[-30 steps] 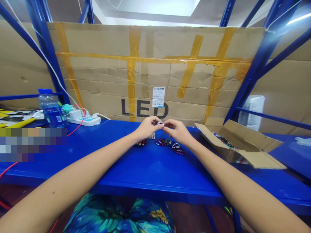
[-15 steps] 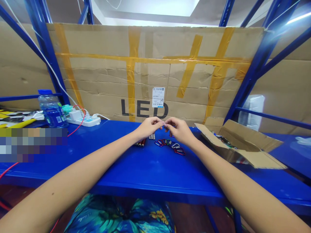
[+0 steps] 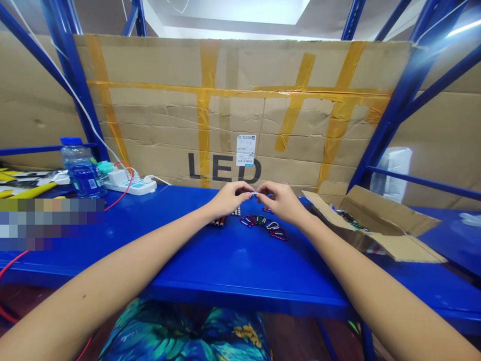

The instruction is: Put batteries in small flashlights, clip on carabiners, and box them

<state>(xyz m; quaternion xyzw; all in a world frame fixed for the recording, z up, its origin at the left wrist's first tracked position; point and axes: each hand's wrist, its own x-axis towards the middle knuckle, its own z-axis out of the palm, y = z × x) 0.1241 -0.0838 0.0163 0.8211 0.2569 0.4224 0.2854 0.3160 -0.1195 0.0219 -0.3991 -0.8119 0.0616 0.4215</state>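
My left hand (image 3: pixel 228 199) and my right hand (image 3: pixel 281 202) meet above the far part of the blue steel shelf (image 3: pixel 240 265). A small silver metal piece (image 3: pixel 255 193) shows between their fingertips, and the fingers hide the rest of it. Below my right hand lie several coloured carabiners (image 3: pixel 263 225) in a loose row. Beneath my left hand are a short row of red and black small cylinders (image 3: pixel 218 221) and a small cluster of silver pieces (image 3: pixel 236 212).
An open cardboard box (image 3: pixel 370 225) holding small metal items stands at the right. At the left are a water bottle (image 3: pixel 82 171), a white power strip (image 3: pixel 131 186) with red and white cables, and yellow items. Taped cardboard (image 3: pixel 240 110) and blue rack uprights form the back.
A purple carabiner seen at my fingertips a second ago no longer shows. My right hand has shifted slightly right, and only a silver tip appears between the hands.
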